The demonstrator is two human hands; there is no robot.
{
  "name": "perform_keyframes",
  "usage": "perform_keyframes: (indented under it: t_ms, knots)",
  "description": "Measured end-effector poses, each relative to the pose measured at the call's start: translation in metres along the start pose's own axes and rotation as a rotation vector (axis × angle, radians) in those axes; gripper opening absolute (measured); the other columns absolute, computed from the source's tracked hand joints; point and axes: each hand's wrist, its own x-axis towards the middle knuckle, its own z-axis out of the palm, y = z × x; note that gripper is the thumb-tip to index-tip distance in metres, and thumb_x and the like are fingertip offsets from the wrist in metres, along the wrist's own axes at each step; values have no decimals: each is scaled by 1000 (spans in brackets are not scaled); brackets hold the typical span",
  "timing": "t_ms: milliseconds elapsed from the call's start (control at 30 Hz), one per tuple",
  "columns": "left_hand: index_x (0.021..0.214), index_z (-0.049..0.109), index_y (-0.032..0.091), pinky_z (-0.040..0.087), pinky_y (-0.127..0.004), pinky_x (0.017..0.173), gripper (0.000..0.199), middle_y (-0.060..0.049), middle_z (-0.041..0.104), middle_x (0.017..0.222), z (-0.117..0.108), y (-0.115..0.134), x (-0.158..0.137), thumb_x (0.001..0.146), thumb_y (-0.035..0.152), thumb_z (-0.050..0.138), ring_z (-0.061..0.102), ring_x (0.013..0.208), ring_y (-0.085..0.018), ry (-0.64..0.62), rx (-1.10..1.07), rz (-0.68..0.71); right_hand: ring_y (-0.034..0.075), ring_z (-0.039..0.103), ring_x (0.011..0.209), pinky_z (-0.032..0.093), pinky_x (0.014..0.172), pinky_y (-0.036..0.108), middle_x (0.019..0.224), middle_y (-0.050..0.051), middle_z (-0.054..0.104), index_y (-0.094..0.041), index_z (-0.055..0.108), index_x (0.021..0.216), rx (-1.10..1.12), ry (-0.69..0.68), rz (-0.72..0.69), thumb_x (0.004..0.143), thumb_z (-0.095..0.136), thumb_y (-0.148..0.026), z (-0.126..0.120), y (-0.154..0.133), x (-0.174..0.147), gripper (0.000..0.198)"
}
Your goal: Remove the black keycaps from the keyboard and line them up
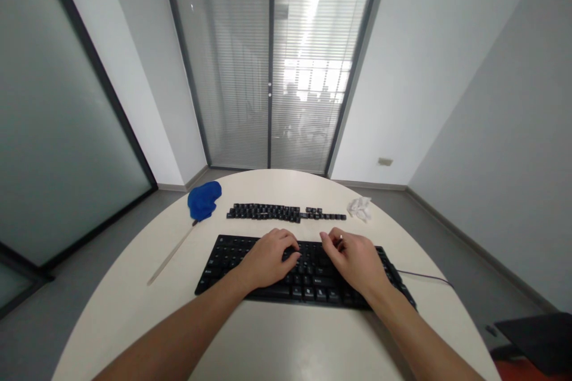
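Observation:
A black keyboard (277, 292) lies in front of me on the table. My left hand (270, 257) rests over its middle, with thumb and index finger curved toward each other and a gap between them. My right hand (355, 256) is above the keyboard's right part, its fingers curled in and the thumb close to them. A small bright spot shows at these fingers; I cannot make out what it is. Behind the keyboard, loose black keycaps (268, 212) stand in rows, with a shorter line of keycaps (330, 216) on the right.
On the left of the white round table (286, 342) lie a blue cloth (203, 199) and a thin pale stick (172, 254) with a dark tip. A crumpled white tissue (360, 208) is at the back right. The cable (424, 275) runs off the right edge.

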Motion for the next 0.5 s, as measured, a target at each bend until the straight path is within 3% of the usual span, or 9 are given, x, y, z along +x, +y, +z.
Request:
perform_keyframes:
  t_ms: [233, 500]
  knots:
    - [94, 64, 20, 47, -39, 93, 9, -6, 65, 104, 0, -1, 0, 89, 24, 58, 57, 100, -23, -2, 3, -3, 19, 64, 59, 38, 58, 26, 63, 1, 69, -24, 67, 75, 60, -274, -18, 94, 46, -40, -9, 11, 3, 33]
    - [93, 64, 20, 46, -39, 94, 9, -7, 66, 104, -1, 0, 0, 89, 23, 58, 57, 100, -23, -7, 1, -3, 20, 65, 60, 42, 60, 28, 64, 3, 72, -22, 69, 64, 144, -266, 17, 93, 46, -36, -10, 17, 3, 40]
